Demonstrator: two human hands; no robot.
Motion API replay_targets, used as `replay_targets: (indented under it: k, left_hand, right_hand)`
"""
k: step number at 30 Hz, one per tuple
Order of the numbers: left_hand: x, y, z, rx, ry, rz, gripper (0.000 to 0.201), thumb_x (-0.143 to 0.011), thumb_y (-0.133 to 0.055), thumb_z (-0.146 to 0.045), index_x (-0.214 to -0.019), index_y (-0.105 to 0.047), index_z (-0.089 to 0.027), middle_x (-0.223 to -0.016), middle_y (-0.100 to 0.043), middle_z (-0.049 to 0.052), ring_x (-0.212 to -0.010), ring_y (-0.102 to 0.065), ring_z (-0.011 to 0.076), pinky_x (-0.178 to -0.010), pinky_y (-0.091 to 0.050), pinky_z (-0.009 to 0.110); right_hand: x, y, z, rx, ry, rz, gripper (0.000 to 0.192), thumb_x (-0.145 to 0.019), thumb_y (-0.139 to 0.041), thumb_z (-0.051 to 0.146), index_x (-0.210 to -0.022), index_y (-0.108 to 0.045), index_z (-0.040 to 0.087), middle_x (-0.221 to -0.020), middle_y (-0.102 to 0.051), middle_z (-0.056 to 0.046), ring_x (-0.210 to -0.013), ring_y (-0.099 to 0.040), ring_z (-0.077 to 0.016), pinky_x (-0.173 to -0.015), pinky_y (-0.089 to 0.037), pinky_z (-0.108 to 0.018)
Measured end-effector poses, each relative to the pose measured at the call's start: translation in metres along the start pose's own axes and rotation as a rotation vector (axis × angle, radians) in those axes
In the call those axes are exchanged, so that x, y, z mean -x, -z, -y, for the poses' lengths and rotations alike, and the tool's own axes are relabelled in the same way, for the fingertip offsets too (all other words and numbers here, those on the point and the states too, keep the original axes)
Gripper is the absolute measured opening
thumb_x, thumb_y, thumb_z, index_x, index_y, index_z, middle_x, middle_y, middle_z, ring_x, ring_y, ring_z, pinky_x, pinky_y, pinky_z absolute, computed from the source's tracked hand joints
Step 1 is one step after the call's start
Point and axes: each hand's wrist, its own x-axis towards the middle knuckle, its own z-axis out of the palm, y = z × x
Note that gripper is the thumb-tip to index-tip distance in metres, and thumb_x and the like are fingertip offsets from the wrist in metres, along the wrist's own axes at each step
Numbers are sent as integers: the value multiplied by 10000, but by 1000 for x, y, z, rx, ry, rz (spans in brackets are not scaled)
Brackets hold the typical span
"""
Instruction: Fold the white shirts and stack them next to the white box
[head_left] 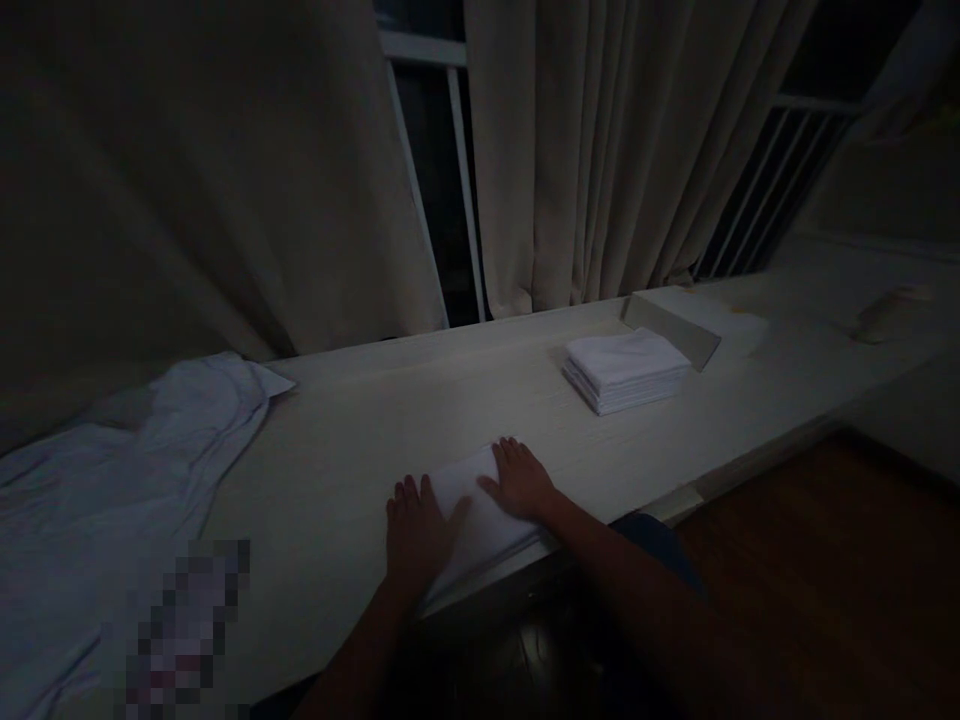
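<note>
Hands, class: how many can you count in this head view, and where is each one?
2. The left hand lies at the left edge of the folded white cloth; the right hand rests at its right edge. Neither is hidden.

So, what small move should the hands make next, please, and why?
Perhaps lift the folded white cloth onto the white stack: it looks flat and compact, the left hand and right hand rest at its opposite sides, and the white stack shows similar layers.
</note>
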Motion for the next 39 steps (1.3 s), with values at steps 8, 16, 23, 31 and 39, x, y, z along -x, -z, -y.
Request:
replay_targets:
  k: [8,16,23,31,39]
  left_hand:
    - [3,3,1,112,44,5,955,-835,-263,-731,-1417,-346,22,-1503,-302,272,-1426,-202,383,-1141,-196,491]
    - [22,14,25,221,30,117,833,-892,-242,-652,-1463,-289,-48,-1563,-186,205,-1438,-185,353,-1135,-202,546]
    - [52,23,61,326,-18,56,677,-936,-265,-520,-1472,-285,-107,-1576,-171,175,-1456,-142,295,-1134,-225,538]
    - [98,12,62,131,-225,1,613,-912,-322,-498,-1456,-360,-219,-1566,-248,97,-1451,-156,325,-1126,-170,606]
    - [99,34,51,152,-204,5,561,-892,-285,-469,-1350,-504,-229,-1421,-498,117,-1397,-321,323,-1098,-231,622]
  right_hand:
    - [6,-3,0,46,18,-1,839,-930,-189,666,-1494,-262,48,-1549,-215,-178,-1450,-130,-292,-1166,-86,-453]
    - [-1,18,-11,-206,-32,-63,757,-945,-258,638,-1447,-378,83,-1508,-339,-161,-1416,-266,-262,-1147,-220,-425]
    - [54,51,-65,-527,-263,-451,602,-938,-341,599,-1291,-568,167,-1307,-589,-130,-1204,-548,-261,-1025,-413,-437]
    - [98,39,-81,-402,-351,-438,463,-937,-386,507,-1111,-653,171,-1038,-699,-105,-921,-654,-216,-832,-497,-341]
    - [101,44,-58,-73,-192,-275,340,-944,-456,415,-965,-701,181,-944,-697,-83,-936,-600,-202,-865,-411,-293]
